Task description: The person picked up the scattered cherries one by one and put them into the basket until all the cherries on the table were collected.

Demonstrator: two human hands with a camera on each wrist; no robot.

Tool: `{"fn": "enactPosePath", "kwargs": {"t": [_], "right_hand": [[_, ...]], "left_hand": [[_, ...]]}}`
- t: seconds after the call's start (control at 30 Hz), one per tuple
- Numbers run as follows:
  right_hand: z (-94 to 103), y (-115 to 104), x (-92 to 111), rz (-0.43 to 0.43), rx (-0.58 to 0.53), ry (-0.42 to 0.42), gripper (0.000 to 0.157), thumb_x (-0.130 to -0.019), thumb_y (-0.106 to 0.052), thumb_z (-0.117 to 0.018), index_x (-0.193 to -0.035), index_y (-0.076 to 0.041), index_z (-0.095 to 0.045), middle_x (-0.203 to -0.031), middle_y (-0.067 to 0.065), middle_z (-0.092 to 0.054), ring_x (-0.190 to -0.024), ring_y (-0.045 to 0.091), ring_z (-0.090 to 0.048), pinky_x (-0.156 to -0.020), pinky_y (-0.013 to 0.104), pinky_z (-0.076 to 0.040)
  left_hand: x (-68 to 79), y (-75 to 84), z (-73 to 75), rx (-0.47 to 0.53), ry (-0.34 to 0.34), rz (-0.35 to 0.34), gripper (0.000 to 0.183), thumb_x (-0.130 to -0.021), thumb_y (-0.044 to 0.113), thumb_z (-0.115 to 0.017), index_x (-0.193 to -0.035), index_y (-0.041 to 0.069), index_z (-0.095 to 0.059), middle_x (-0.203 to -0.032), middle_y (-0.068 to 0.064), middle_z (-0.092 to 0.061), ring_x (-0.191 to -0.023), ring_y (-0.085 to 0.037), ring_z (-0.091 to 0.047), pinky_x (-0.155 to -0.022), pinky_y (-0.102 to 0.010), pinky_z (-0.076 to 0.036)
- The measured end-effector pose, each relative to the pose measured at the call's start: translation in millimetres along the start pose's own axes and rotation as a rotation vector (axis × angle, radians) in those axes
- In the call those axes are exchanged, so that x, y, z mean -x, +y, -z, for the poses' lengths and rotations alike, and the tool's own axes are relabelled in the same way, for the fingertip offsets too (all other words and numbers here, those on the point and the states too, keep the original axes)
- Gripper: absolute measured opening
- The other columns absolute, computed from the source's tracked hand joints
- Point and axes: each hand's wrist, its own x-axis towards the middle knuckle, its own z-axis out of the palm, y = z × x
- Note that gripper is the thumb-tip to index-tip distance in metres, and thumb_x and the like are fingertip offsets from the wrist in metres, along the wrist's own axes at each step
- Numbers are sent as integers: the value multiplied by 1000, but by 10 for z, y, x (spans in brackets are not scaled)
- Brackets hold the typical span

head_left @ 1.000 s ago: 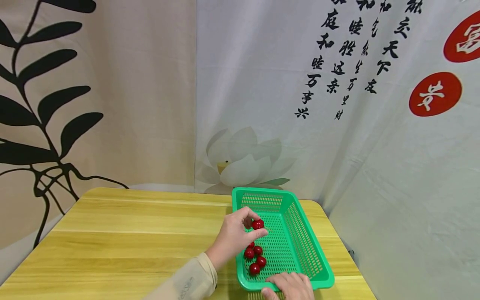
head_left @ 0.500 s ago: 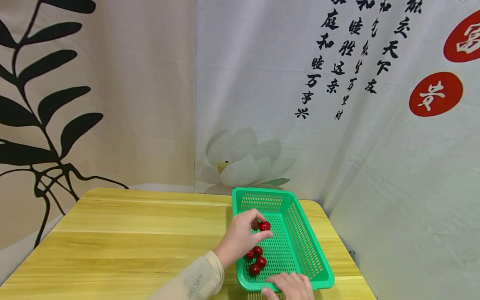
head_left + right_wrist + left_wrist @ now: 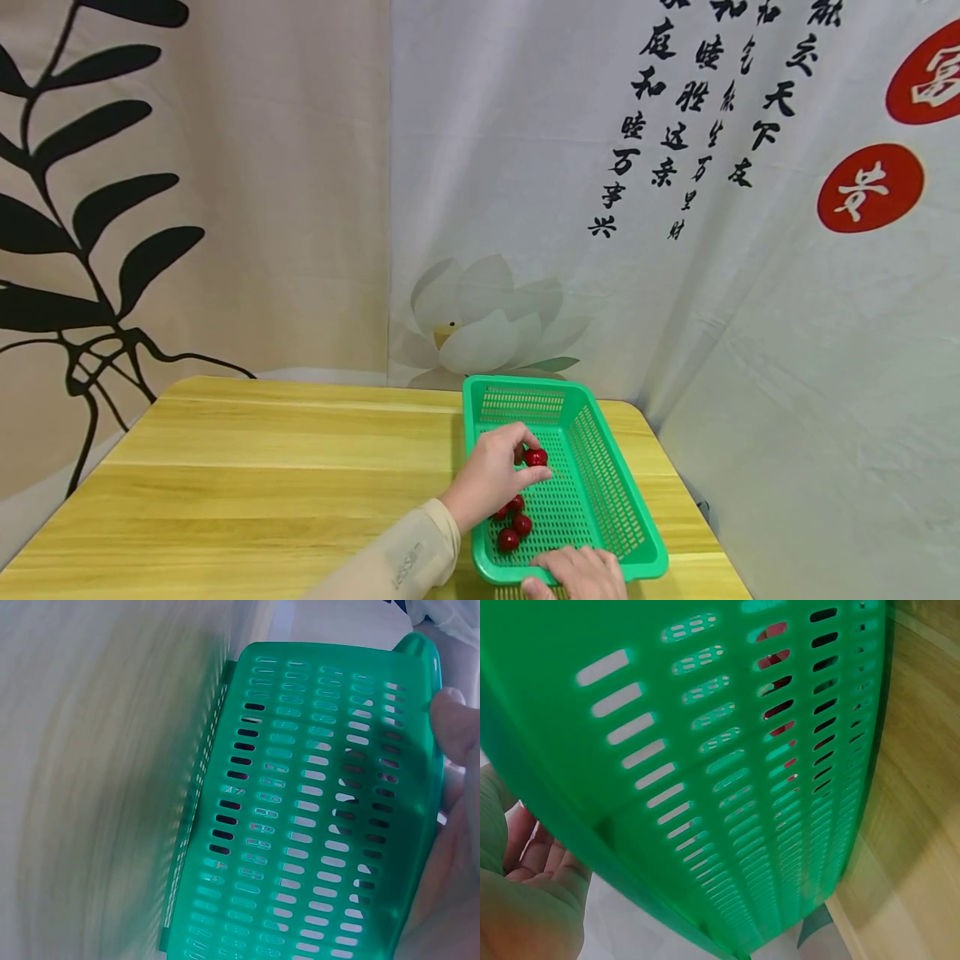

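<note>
A green plastic basket [image 3: 633,500] with slotted walls stands at the right of the table. Over its inside, my left hand [image 3: 487,479] pinches a glossy red cherry [image 3: 536,457] between thumb and fingertips. Another dark red cherry shows just behind it, partly covered by the fingers. Several more cherries [image 3: 508,541] lie on the basket floor near the left wall, some hidden by the hand. My right hand [image 3: 581,572] grips the near rim, fingers over the inside and thumb outside. In the left wrist view, the basket wall [image 3: 652,761] screens most of the cherries.
The basket rests on a wooden table [image 3: 285,475], close to its right edge. Behind the table hangs a pale curtain [image 3: 300,208] with printed leaves, a flower and writing. It continues along the right side.
My left hand has moved a little right and nearer to me over the basket, with the pinched cherry moving along. The right hand and basket stay in place.
</note>
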Motion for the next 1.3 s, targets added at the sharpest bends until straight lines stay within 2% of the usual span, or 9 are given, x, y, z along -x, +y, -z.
{"fn": "enactPosePath", "kwargs": {"t": [0.17,0.3,0.47,0.7,0.97,1.13,1.3], "right_hand": [[-15,8,4,6,6,7,8,-95,-55,-74,-93,-48,-70,-93,-37,-60,-85,-9,-52,-86,37,-45],[-13,10,2,6,10,-1,16,-98,-58,-69,-92,-44,-72,-93,-36,-62,-85,-7,-53,-86,38,-46],[-11,8,-6,3,10,-2,17,-99,-59,-68,-92,-44,-73,-93,-36,-62,-86,-7,-55,-86,38,-46],[-21,25,-12,1,11,-7,15,-98,-58,-68,-91,-45,-71,-92,-37,-61,-86,-8,-55,-86,37,-45],[-38,30,1,13,10,34,13,-97,-58,-71,-92,-47,-71,-91,-38,-60,-84,-9,-55,-84,37,-46],[-25,24,-6,4,12,11,8,-96,-53,-74,-92,-50,-68,-91,-38,-60,-85,-8,-55,-85,37,-46],[-10,20,-10,7,15,-11,7,-98,-53,-73,-93,-50,-69,-92,-38,-61,-86,-8,-56,-84,37,-46]], "left_hand": [[-22,-28,-32,-20,-20,1,29,-90,32,-88,-108,20,-69,-93,8,-67,-82,-8,-53,-70,-18,-50],[-36,-47,-52,-45,-34,5,30,-90,33,-88,-108,19,-69,-93,7,-66,-80,-6,-51,-68,-18,-49],[-57,-47,-59,-75,-49,7,30,-90,33,-87,-108,19,-69,-91,7,-66,-76,-6,-49,-66,-18,-47],[-103,-58,-103,-162,-61,-15,29,-90,34,-87,-106,20,-67,-97,11,-67,-81,-4,-52,-72,-16,-49],[-119,-90,-149,-192,-87,-12,28,-91,31,-87,-109,18,-70,-110,7,-66,-90,-5,-60,-80,-18,-55],[-119,-100,-187,-228,-128,-6,27,-90,30,-89,-105,16,-72,-104,7,-65,-90,-7,-59,-82,-21,-56],[-122,-119,-231,-281,-184,-12,26,-88,30,-90,-100,16,-72,-97,7,-63,-83,-6,-54,-77,-20,-54]]}}
